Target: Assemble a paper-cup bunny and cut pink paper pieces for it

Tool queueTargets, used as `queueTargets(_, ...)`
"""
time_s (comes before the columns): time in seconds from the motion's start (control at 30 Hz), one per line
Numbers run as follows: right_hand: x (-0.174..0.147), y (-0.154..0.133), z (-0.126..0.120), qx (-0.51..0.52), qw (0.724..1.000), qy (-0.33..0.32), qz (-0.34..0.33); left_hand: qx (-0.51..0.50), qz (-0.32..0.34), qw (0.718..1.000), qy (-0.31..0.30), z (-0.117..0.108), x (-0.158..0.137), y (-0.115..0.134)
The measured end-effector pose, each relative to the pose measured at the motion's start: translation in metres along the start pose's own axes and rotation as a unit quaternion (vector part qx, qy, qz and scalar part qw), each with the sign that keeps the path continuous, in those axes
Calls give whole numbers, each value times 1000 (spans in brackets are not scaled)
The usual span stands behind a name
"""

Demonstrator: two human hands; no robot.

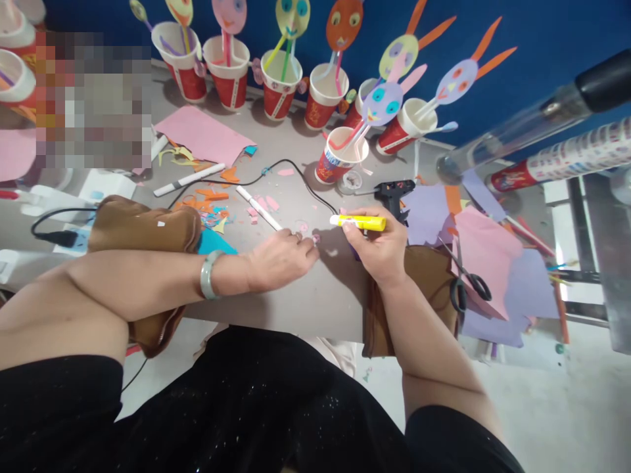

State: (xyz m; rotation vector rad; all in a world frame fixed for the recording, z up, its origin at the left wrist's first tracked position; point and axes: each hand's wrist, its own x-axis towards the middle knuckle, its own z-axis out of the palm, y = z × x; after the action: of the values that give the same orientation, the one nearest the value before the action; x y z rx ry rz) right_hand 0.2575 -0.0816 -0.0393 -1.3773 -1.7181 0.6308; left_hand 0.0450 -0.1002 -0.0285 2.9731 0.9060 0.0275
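My right hand [382, 246] is closed around a yellow glue stick [365, 223], whose white end points left. Lower and to the left, my left hand [283, 259] rests at the table with its fingers curled together. Small pink paper bits [303, 227] lie by its fingertips; what those fingers pinch, if anything, is too small to make out. A white pen [259, 208] lies just behind my left hand. Beyond my right hand is a black glue gun [396, 197], its cord looping left over the table.
Red paper cups [279, 92] with paper faces on straws line the back wall. Scissors [466, 282] lie on pink and purple paper [486, 253] at right. A brown cushion [145, 223] and colourful scraps [211, 207] are at left, near a power strip [73, 236].
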Motion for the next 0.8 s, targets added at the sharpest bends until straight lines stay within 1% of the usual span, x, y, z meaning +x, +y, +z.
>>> queueTargets(0.1, -1, 3, 0, -4, 999, 10, -36, -19, -75, 997, 12, -6, 8, -17)
queueTargets(0.17, -3, 3, 0, -1, 999, -1, -32, -44, -137, 990, 16, -5, 12, -27)
queueTargets(0.2, -4, 3, 1, 4, 1000, -9, -27, -60, -150, 987, 17, -4, 14, -31)
queueTargets(0.33, -7, 4, 4, 2, 997, -73, -18, -92, -161, 983, 20, 8, 17, -41)
queueTargets(0.43, -6, 6, 7, -41, 991, -127, -29, -123, -171, 978, 5, 14, 21, -43)
queueTargets(0.53, -4, 8, 13, -76, 982, -168, -47, -155, -180, 971, -5, 15, 25, -44)
queueTargets(0.63, -3, 11, 18, -109, 977, -174, -63, -172, -185, 968, -7, 15, 27, -46)
queueTargets(0.8, -3, 13, 22, -131, 976, -166, -56, -179, -182, 967, -2, 15, 27, -46)
